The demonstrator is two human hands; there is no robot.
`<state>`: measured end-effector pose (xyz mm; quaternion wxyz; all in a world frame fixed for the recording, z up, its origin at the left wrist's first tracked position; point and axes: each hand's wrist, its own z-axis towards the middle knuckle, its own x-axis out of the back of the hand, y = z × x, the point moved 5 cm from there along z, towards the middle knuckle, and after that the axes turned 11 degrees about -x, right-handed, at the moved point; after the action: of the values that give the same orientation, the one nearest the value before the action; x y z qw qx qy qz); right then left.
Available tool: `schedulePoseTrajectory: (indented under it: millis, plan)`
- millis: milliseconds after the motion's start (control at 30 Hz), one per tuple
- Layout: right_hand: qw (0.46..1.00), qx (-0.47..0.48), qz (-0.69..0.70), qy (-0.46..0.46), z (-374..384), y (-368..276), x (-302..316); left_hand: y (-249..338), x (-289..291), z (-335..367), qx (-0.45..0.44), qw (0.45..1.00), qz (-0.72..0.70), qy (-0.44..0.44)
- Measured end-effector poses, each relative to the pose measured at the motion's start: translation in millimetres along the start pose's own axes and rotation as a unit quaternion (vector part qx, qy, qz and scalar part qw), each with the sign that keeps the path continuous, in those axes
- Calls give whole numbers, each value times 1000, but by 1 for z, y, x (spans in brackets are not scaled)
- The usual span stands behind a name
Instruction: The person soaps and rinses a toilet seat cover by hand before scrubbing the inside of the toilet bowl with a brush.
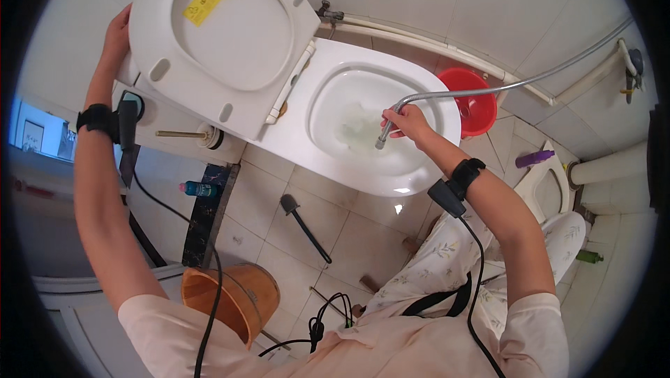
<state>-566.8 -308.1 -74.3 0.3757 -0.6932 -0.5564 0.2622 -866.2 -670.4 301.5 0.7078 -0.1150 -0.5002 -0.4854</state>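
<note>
My right hand (410,124) is closed around the end of a flexible metal hose (481,90), just above the bowl of a white toilet (419,182). The hose's end fitting (380,142) points down over the bowl, where the water looks cloudy and pale green. My left hand (118,32) is at the far left, against the outer edge of the raised toilet lid (155,22); its fingers are mostly hidden there. The toilet seat (289,2) stands up against the lid, which carries a yellow sticker (205,2).
A red bucket (477,127) stands beyond the bowl. On the floor lie a black toilet brush (307,230) and a wooden bucket (262,294). A blue bottle (199,189) is on the left ledge; a purple bottle (534,159) lies at right. Cables run from both wrists.
</note>
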Motion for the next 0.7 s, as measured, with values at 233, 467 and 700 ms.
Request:
schedulePoseTrajectory:
  millis: [233, 467, 700]
  plan:
    - [1000, 1, 10, 19, 13, 8, 8, -2, -5, 0, 83, 995, -51, -20]
    - [999, -34, -25, -3, 21, 14, -1, -27, 0, 2, 97, 995, -14, -8]
    - [999, -28, -40, 8, 16, 6, -3, -29, 6, 6, 46, 998, -15, -31]
